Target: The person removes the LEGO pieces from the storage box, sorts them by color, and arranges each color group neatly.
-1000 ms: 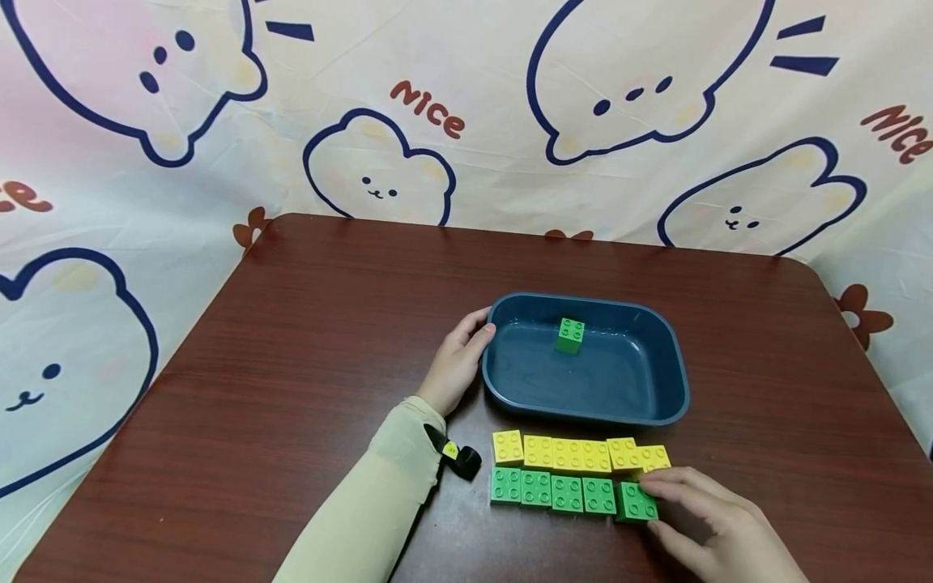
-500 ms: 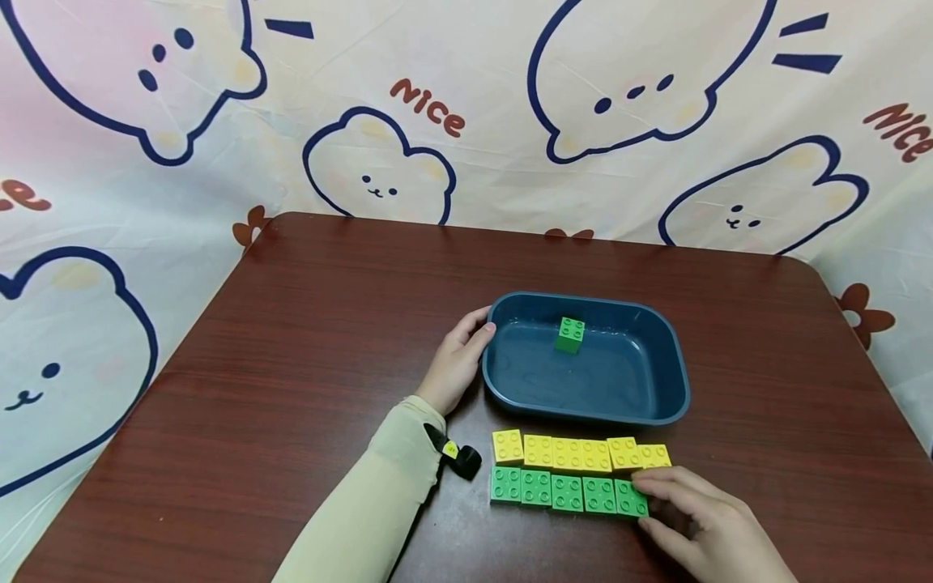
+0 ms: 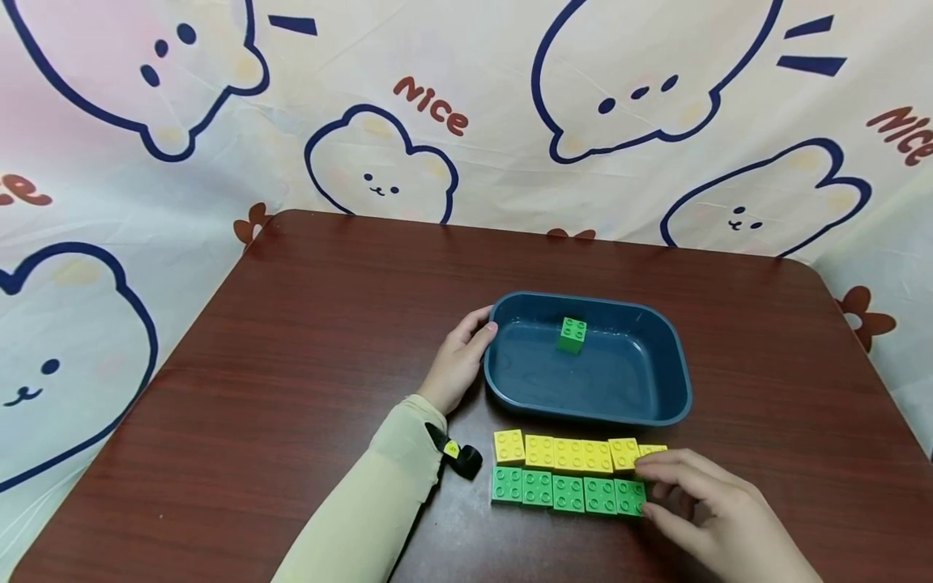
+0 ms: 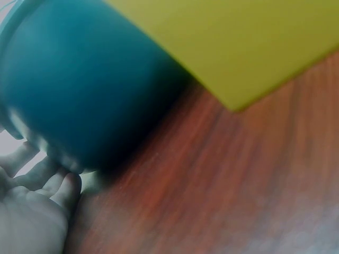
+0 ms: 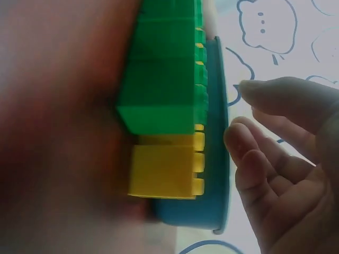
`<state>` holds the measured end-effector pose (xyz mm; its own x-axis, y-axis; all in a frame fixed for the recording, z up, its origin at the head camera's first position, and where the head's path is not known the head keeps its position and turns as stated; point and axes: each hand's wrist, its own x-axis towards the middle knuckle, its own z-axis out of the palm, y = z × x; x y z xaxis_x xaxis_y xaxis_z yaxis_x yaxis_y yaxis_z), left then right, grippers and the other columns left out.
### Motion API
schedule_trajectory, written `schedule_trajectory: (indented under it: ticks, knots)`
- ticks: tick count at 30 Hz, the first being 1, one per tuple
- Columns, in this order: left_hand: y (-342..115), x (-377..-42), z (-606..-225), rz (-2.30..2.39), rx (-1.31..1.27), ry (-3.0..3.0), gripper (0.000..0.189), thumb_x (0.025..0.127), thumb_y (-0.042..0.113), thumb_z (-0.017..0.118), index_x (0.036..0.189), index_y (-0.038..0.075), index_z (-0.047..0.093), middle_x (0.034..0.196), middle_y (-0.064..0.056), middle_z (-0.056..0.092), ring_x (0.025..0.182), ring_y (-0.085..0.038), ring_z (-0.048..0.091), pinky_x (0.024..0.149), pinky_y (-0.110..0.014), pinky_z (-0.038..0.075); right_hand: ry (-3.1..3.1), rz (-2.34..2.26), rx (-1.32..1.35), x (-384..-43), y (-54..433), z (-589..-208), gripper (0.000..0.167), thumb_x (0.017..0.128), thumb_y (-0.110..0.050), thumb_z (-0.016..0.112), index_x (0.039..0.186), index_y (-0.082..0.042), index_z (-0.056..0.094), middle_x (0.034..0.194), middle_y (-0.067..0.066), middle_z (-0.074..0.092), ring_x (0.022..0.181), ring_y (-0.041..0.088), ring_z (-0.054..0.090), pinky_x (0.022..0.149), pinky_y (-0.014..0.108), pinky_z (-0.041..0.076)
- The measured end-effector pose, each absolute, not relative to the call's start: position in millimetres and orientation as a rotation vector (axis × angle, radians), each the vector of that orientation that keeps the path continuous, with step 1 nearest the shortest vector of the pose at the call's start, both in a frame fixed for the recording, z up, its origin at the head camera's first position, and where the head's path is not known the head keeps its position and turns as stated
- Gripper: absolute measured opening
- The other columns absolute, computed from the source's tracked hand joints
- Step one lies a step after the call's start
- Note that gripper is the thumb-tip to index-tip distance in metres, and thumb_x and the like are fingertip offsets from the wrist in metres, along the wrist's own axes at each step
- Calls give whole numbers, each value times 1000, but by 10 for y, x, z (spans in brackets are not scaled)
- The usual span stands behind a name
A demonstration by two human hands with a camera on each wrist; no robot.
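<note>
My left hand (image 3: 455,360) holds the left end of a dark blue plastic tray (image 3: 576,389), its thumb at the rim; in the left wrist view its fingers (image 4: 66,190) touch the tray's outer side. Inside the tray a green toy brick (image 3: 572,335) stands near the back wall. Just in front of the tray lies a row of yellow bricks (image 3: 539,451), with a row of green bricks (image 3: 568,493) before it. My right hand (image 3: 717,506) hovers at the right end of both rows, covering part of the last yellow brick. The right wrist view shows its loosely bent fingers apart from the bricks.
A dark brown wooden table (image 3: 328,324) carries everything. Behind and beside it hangs a pale cloth (image 3: 496,178) printed with bear outlines. A black wrist camera (image 3: 465,461) sits on the left sleeve, close to the rows' left end.
My right hand has slid the last green brick left against its row, let go of it and risen slightly toward the yellow row. The left hand and the tray have stayed put.
</note>
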<state>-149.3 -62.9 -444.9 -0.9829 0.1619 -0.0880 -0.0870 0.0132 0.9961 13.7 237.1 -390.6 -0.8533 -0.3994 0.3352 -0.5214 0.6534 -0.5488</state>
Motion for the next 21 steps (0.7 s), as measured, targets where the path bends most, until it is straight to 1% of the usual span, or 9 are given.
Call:
schedule_trajectory:
  ticks: [3,7,10,13,15,19,21]
  knots:
    - [-633,-1496,-4452,2093,83,2095,41,107,34,50,146,23,51,147,5,51,138,-13,43,114,-43,36,-2711,949,723,66,2352,-3776,58,62,9,89,111,-17,72,107,-9,65,76,-1,57,62,11,48]
    - [-637,-1505,-4461,2093,87,2093,40,107,34,50,146,24,52,146,6,51,138,-13,43,114,-42,36,-2732,899,677,-45,2324,-3651,52,66,6,89,108,-19,73,105,-11,66,79,3,62,67,10,50]
    - [-637,-1507,-4462,2094,91,2095,40,107,34,49,146,23,52,147,6,51,138,-13,43,114,-42,36,-2722,854,676,-142,2316,-3605,48,67,2,90,106,-21,73,106,-12,67,84,5,64,74,7,49]
    - [-637,-1506,-4461,2091,87,2098,41,107,34,49,146,23,51,147,6,51,138,-13,43,114,-42,36,-2704,818,693,-247,2309,-3581,45,68,0,90,105,-20,74,107,-12,68,89,5,65,78,5,47]
    - [-638,-1506,-4462,2090,88,2100,41,107,34,49,146,23,51,147,6,51,138,-13,42,114,-42,36,-2699,798,709,-318,2305,-3570,44,69,-2,90,106,-19,75,108,-11,69,91,5,65,78,6,48]
    - [-641,-1510,-4468,2088,84,2099,41,107,34,49,146,23,51,147,6,51,138,-13,43,114,-42,35,-2712,806,759,-461,2299,-3542,41,73,-3,88,108,-20,74,109,-8,69,89,8,64,66,11,51]
    - [-643,-1510,-4467,2090,86,2096,41,107,34,49,146,23,51,147,6,51,138,-13,43,114,-42,35,-2731,797,773,-534,2297,-3521,40,75,-5,88,108,-21,74,109,-8,69,88,10,65,65,14,53]
